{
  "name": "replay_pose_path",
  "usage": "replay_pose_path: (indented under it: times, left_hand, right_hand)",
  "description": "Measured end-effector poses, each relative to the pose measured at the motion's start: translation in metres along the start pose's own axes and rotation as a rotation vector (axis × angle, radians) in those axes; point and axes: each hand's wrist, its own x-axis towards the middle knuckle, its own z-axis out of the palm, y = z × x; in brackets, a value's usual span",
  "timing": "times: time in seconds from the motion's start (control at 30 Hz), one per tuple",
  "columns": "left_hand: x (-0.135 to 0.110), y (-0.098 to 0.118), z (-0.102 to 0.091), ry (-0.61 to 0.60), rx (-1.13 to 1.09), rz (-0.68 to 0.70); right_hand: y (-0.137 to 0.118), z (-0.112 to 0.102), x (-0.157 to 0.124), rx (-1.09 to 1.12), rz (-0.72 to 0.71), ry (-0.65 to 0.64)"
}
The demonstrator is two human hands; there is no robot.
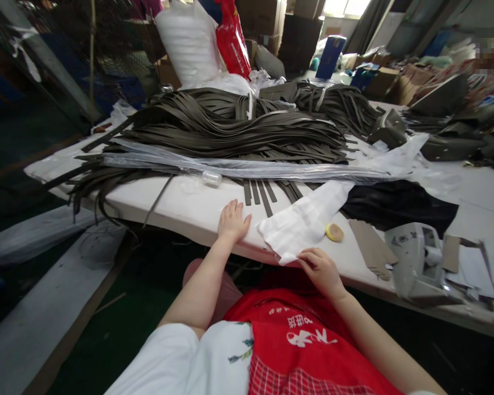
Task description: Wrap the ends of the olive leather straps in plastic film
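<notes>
The right hand [321, 270] is closed, thumb to fingers, on the near edge of the white cloth [304, 219], which lies at the front of the worktop [189, 214]. The left hand [233, 221] lies spread, seemingly palm down, gripping nothing. From where I watch, the pinch looks light, so the cloth could slip free; a careless sideways tug could knock the yellow roll [334, 232] beside it off the edge. Behind, plastic wrap [251, 168] and heaped grey strips [230, 131] crowd my room, with strip ends poking forward. Rightward, black fabric [399, 204], cardboard pieces [370, 247] and a white plastic holder [407, 252] limit any sweep.
</notes>
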Motion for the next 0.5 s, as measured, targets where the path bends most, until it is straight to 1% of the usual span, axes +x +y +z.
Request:
replay_pose_path:
  times: [0.1, 0.2, 0.4, 0.43, 0.5]
  left_hand:
    - [0.0006, -0.0006, 0.0005, -0.003, -0.001, -0.001]
    - [0.0011, -0.0007, 0.0006, -0.005, -0.006, 0.002]
    - [0.0009, -0.0002, -0.0009, -0.014, -0.007, -0.001]
    - [0.0008, 0.0, -0.0013, -0.012, -0.007, 0.0]
    - [0.0007, 0.0002, -0.0019, -0.01, -0.007, 0.003]
  right_hand:
    - [0.0006, -0.0043, 0.002, 0.083, 0.059, -0.049]
    - [0.0003, -0.0046, 0.002, 0.102, 0.078, -0.09]
    - [-0.0004, -0.006, 0.0018, 0.002, 0.205, -0.027]
    - [-0.0001, -0.0074, 0.0022, -0.023, 0.2, -0.038]
    - [0.0013, -0.0102, 0.0031, -0.072, 0.135, -0.104]
